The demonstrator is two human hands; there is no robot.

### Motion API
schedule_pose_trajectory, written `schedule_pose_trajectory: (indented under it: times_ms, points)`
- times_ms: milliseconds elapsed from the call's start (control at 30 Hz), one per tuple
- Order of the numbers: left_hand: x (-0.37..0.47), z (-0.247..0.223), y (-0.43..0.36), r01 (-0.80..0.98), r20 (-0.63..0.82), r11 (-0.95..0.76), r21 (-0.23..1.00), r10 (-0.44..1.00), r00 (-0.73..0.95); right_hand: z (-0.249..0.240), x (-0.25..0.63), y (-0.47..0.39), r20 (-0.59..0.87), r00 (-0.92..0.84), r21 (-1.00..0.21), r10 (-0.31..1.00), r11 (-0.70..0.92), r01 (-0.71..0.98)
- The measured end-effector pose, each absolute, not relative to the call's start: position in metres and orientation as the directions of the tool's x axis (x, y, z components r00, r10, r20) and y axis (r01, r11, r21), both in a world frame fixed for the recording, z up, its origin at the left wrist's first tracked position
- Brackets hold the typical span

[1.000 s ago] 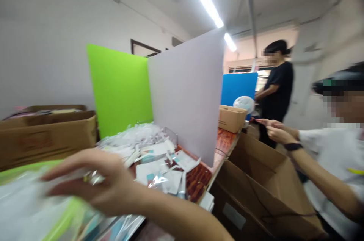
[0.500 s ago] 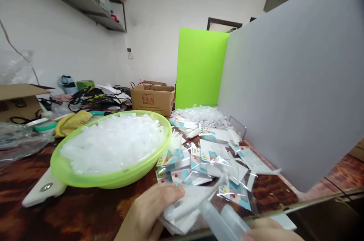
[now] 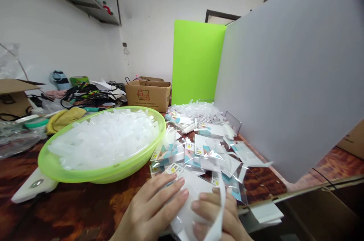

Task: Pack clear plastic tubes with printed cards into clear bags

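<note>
At the table's front edge, my left hand (image 3: 156,205) lies over the left side of a clear package with a white card (image 3: 189,184), fingers pressed on it. My right hand (image 3: 218,210) is curled round the package's right side, by a raised white strip (image 3: 220,210); its fingertips partly show through the clear film. Just beyond both hands, several packages (image 3: 204,150) with blue and white cards overlap in a pile. To the left stands a green bowl (image 3: 113,174) heaped with translucent white pieces (image 3: 105,138).
More translucent pieces (image 3: 196,110) lie behind the packages. A grey-white panel (image 3: 287,74) rises on the right, joined to a green panel (image 3: 196,63). A cardboard box (image 3: 148,95) stands behind the bowl. Left are a white device (image 3: 35,184), yellow cloth (image 3: 65,118) and tangled cables (image 3: 88,95).
My right hand has moved left and up onto the package, and the translucent tubes it held are no longer distinct. My left hand now lies flatter on the card. The view has shifted slightly.
</note>
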State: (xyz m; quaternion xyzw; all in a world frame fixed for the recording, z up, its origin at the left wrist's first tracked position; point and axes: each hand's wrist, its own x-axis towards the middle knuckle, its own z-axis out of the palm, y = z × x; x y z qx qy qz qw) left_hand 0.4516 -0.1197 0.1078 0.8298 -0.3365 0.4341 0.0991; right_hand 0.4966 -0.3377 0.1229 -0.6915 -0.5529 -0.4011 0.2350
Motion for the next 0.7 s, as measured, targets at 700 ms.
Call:
schedule_pose_trajectory:
  times_ms: [700]
  points:
    - [0.476,0.092,-0.162,-0.727,0.829,-0.662,-0.182,-0.501,0.248,0.107,0.502,-0.401,0.94,0.301,-0.234,0.161,-0.338,0.912]
